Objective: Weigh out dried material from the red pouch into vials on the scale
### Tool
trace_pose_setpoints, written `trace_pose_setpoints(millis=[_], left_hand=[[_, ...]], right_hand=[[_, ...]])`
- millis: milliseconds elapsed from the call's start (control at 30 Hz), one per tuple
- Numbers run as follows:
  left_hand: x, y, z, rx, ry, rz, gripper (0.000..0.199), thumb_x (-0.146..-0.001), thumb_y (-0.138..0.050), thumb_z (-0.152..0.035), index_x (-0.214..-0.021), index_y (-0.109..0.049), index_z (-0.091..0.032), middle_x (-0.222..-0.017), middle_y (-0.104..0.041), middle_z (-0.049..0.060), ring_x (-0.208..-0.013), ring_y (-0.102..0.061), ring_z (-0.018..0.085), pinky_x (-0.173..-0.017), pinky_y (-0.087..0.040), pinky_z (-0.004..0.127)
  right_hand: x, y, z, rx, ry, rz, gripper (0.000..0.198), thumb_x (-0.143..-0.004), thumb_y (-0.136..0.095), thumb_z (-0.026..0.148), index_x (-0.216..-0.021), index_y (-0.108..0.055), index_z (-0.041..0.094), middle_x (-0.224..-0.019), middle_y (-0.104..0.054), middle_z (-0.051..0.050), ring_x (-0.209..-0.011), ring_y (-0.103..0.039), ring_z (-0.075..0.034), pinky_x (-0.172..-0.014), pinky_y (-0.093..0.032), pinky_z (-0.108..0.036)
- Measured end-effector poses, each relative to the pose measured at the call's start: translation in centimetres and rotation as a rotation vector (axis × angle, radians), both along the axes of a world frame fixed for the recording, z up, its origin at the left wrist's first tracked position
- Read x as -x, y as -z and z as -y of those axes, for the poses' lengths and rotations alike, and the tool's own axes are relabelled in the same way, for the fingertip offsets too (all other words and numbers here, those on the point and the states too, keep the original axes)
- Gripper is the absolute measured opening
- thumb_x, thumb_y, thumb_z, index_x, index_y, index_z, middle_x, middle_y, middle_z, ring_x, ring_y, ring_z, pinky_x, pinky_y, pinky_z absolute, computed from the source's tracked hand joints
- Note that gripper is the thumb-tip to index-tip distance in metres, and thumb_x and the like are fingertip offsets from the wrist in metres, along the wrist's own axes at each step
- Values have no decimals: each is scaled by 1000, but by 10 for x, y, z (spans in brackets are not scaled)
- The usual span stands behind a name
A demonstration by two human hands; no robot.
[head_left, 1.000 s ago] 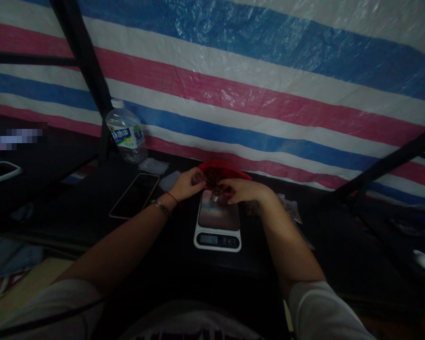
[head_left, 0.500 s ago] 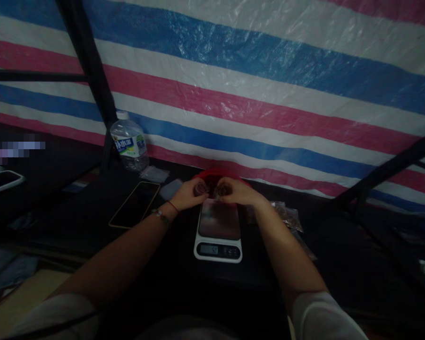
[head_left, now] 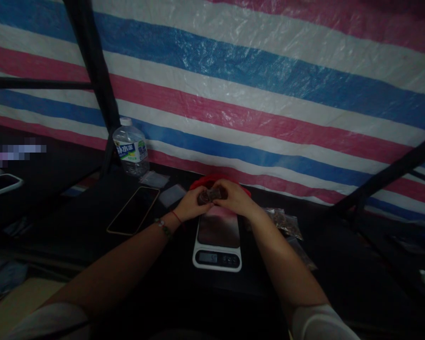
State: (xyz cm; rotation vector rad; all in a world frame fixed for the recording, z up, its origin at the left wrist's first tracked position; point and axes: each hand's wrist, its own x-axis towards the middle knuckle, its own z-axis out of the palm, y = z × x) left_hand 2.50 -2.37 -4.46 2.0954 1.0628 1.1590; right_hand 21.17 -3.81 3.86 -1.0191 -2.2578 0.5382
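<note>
A small clear plastic bag [head_left: 214, 194] with brown stuff in it is pinched between my two hands, over the far end of the kitchen scale [head_left: 218, 231]. My left hand [head_left: 190, 204] has closed on the bag's left side, and my right hand [head_left: 233, 198] grips the right side. Just behind them stands a red basin [head_left: 200, 181], its inside mostly hidden by my fingers. On the scale's lit display the digits look like 50. The scale's white body lies on a black table, its dark metal plate partly shaded by my hands.
Filled small bags [head_left: 285, 222] lie right of my right forearm. To the left are a smartphone [head_left: 134, 210], flat clear bags [head_left: 172, 194] and a big plastic bottle [head_left: 130, 148]. A striped tarp [head_left: 233, 108] hangs behind, with dark metal posts [head_left: 95, 66] on both sides.
My hands have drawn slightly closer together, and the bag between them shows more plainly. The whole view has shifted a little, so the scale sits lower in it.
</note>
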Motion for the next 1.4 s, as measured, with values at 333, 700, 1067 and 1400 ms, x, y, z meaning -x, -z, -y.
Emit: trace_pose_setpoints(millis=[333,700,1067,1400], left_hand=[[-1,6,-2,33,64,157,38,-71,-67,-35,-103,-58,-16,-93,-66,5,-82,-62,20,-72,-49,31],[4,6,-7,-83,-138,395,37,-73,-66,-33,-103,-51,-19,-92,-62,3,-83,-62,17,-75,-49,29],[-3,7,-7,-68,-215,215,49,-72,-71,-36,-111,-47,-19,-91,-63,2,-83,-63,17,-77,-51,31],[-6,6,-2,-64,-114,154,72,-66,-76,-30,-129,-44,-17,-121,-60,11,-110,-59,25,-96,-47,40]], right_hand=[[-1,-1,0,-52,-42,8,38,-74,-66,11,-111,-65,20,-111,-67,-7,-101,-62,-20,-90,-46,-36],[-11,8,-3,156,-125,368,32,-65,-70,15,-97,-64,17,-93,-66,-4,-82,-59,-18,-71,-44,-27],[-4,-1,0,162,-113,-48,38,-88,-56,30,-125,-53,21,-102,-65,-6,-85,-60,-16,-76,-48,-30],[6,13,-9,-100,-46,123,11,-84,-56,12,-82,-66,16,-85,-66,-5,-82,-59,-17,-78,-45,-30]])
